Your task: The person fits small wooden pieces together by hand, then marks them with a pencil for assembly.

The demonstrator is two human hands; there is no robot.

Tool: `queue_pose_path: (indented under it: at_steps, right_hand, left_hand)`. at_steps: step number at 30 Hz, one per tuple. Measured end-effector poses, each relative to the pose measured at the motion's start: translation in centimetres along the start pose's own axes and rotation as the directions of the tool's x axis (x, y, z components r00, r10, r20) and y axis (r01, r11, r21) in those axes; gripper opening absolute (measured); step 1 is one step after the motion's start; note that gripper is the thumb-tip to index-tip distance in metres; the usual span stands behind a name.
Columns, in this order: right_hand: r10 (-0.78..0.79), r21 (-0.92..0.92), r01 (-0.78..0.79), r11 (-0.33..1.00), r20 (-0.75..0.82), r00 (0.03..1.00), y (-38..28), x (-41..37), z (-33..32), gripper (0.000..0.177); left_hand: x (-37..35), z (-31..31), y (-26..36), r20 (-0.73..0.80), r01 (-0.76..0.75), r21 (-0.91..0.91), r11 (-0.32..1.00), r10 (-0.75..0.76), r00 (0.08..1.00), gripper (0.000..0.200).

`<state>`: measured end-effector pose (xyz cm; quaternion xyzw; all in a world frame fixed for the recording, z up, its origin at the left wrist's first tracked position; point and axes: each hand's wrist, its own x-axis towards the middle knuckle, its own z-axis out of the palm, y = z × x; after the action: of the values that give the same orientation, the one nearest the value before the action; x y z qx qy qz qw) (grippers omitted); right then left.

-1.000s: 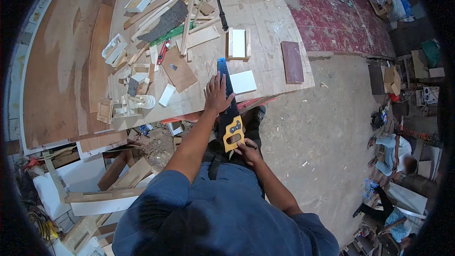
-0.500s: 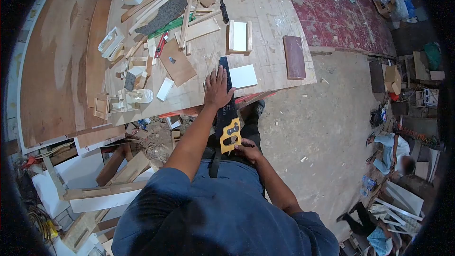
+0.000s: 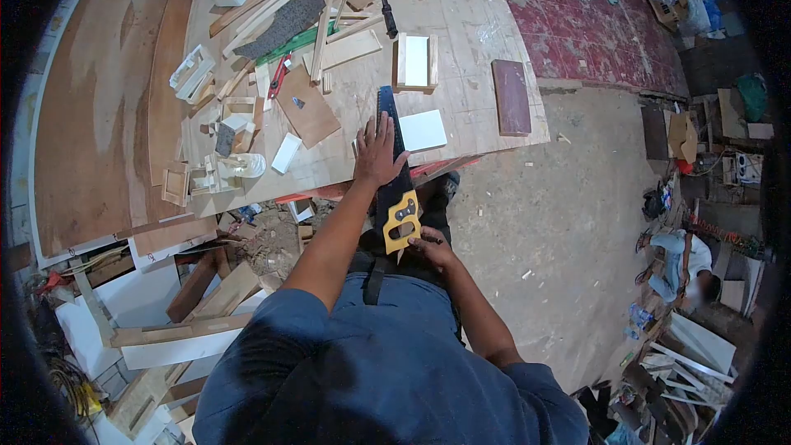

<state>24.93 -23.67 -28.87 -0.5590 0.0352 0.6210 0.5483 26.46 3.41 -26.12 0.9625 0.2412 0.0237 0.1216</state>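
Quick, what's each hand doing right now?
Left hand: open, palm down over the saw blade.
Right hand: partly curled, touching the yellow saw handle; how firmly it grips cannot be told.

Left hand (image 3: 379,152): palm down, thumb across saw (image 3: 395,191) | Right hand (image 3: 435,249): at handle (image 3: 404,217) | White block (image 3: 423,131): beside saw, on table (image 3: 474,128)

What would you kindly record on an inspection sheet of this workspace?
Surface: wooden worktop, strewn with pieces.
Job's things: handsaw, yellow handle toward the person, blade reaching over the worktop's near edge; white block just right of it.
Clutter: wood strips heaped around a gray sheet.
Hands: left hand flat on the blade; right hand at the handle's lower end, grip unclear.
Cables: cable-like coils at lower left.
Surroundings: concrete floor with small scraps; another person at right.
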Motion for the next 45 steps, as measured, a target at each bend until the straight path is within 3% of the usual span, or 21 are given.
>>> queue_pose_path:
  at_steps: [15,18,24,27,29,45]
  right_hand:
    - [0.017,-0.076,-0.013,0.997,0.041,0.999,-1.1,1.6,0.0,0.026]
    - [0.038,-0.028,-0.039,0.999,-0.022,0.999,-1.7,1.1,0.3,0.017]
    - [0.024,-0.112,-0.017,0.994,0.054,0.998,0.0,2.0,-1.1,0.029]
    - [0.068,-0.069,-0.062,0.996,0.090,0.994,-0.1,1.7,-0.8,0.029]
    - [0.053,-0.088,-0.043,0.995,0.108,0.993,-0.6,1.3,-0.4,0.018]
    - [0.051,-0.061,-0.047,0.997,0.060,0.997,-1.3,0.8,-0.5,0.025]
  left_hand:
    - [0.1,0.0,0.0,-0.019,0.000,0.020,1.000,0.000,1.000,0.085]
    - [0.1,0.2,0.0,-0.028,0.005,-0.001,1.000,-0.005,1.000,0.085]
    - [0.0,0.1,-0.1,-0.043,-0.010,-0.014,1.000,0.009,0.999,0.083]
    - [0.0,0.1,-0.1,-0.043,-0.009,-0.021,1.000,0.008,0.999,0.083]
    - [0.0,0.3,-0.2,-0.046,-0.008,-0.016,1.000,0.007,0.999,0.083]
    - [0.4,0.1,0.0,-0.029,0.006,0.001,1.000,-0.005,1.000,0.086]
